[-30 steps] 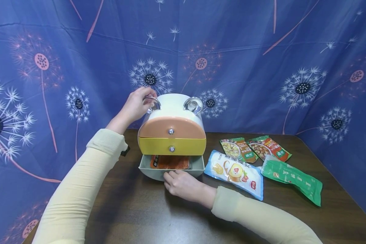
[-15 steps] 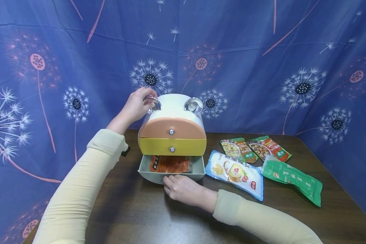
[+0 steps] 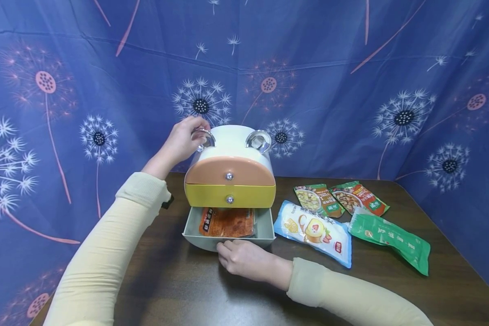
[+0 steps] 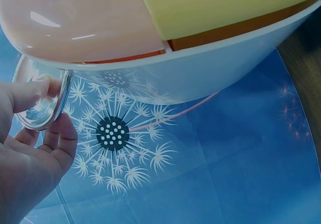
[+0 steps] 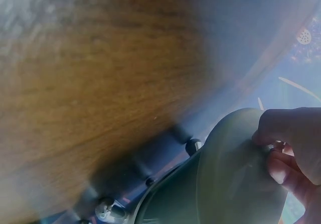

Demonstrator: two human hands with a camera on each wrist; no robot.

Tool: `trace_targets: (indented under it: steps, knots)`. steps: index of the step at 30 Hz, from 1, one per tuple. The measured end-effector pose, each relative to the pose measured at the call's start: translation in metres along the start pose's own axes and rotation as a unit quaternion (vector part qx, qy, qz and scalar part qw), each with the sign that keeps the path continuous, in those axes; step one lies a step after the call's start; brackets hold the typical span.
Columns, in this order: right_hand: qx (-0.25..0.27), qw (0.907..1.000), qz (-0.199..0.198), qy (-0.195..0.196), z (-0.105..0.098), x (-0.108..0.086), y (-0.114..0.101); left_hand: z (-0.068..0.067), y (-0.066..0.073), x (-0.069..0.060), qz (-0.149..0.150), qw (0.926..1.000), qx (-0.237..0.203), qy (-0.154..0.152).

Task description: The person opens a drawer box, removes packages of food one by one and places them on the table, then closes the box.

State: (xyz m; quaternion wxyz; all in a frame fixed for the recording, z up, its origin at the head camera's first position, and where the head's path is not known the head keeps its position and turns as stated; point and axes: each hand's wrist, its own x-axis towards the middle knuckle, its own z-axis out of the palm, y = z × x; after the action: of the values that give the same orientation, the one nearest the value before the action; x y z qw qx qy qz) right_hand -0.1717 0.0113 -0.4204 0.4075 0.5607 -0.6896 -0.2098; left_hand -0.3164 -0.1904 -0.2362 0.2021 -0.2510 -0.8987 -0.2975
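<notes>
A small white drawer cabinet (image 3: 233, 138) with two silver ring-like ears stands on the table. My left hand (image 3: 183, 139) grips its left silver ear (image 4: 37, 111), the thumb laid against the ear and fingers behind it. The peach drawer (image 3: 212, 170) and yellow drawer (image 3: 203, 195) are closed. Below them, the grey-green bottom drawer (image 3: 195, 242) is pulled out and holds an orange-brown food packet (image 3: 228, 222). My right hand (image 3: 248, 259) pinches the knob (image 5: 277, 146) on that drawer's front; the fingers mostly hide the knob.
Right of the cabinet lie a blue-white food bag (image 3: 314, 231), a green bag (image 3: 391, 240), and two flat food packets, one yellowish (image 3: 318, 199) and one red (image 3: 360, 197). A blue dandelion-print curtain (image 3: 330, 99) hangs behind the brown table (image 3: 179, 290).
My right hand has drawn the bottom drawer farther out toward me, and more of the orange-brown packet shows. My left hand has stayed on the silver ear.
</notes>
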Motion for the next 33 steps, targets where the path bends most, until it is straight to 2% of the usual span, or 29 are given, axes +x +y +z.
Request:
trace_targets:
  steps: [5,9,12,15,18,21,24,28,33]
  knots:
    - [0.011,0.9997,0.002,-0.020,0.003,-0.003,-0.004,0.000,-0.001,-0.001,0.001,1.0000,0.002,0.000]
    - [0.027,0.9988,-0.005,-0.042,-0.004,-0.005,-0.001,0.000,-0.001,-0.001,0.002,1.0000,0.000,0.000]
    - [0.060,0.9969,-0.020,-0.046,-0.014,-0.005,0.006,-0.001,-0.001,-0.001,0.000,1.0000,-0.003,-0.002]
    - [0.108,0.9932,-0.029,-0.032,-0.024,-0.005,0.017,-0.001,0.000,-0.002,-0.001,1.0000,-0.004,-0.005]
    - [0.143,0.9894,-0.018,-0.010,-0.029,-0.006,0.033,-0.002,0.001,-0.001,0.001,1.0000,-0.003,-0.005]
    - [0.163,0.9866,0.005,0.000,-0.026,-0.009,0.051,-0.002,0.002,-0.001,0.002,1.0000,-0.005,-0.005]
    - [0.202,0.9792,0.015,-0.002,-0.020,-0.013,0.067,-0.001,0.002,-0.001,0.002,1.0000,-0.005,-0.007]
    - [0.256,0.9665,0.001,-0.025,-0.015,-0.017,0.086,-0.002,0.004,-0.002,-0.001,0.9999,-0.007,-0.009]
    - [0.239,0.9672,-0.023,-0.081,-0.010,-0.021,0.099,-0.003,0.004,-0.003,-0.008,0.9999,-0.011,-0.010]
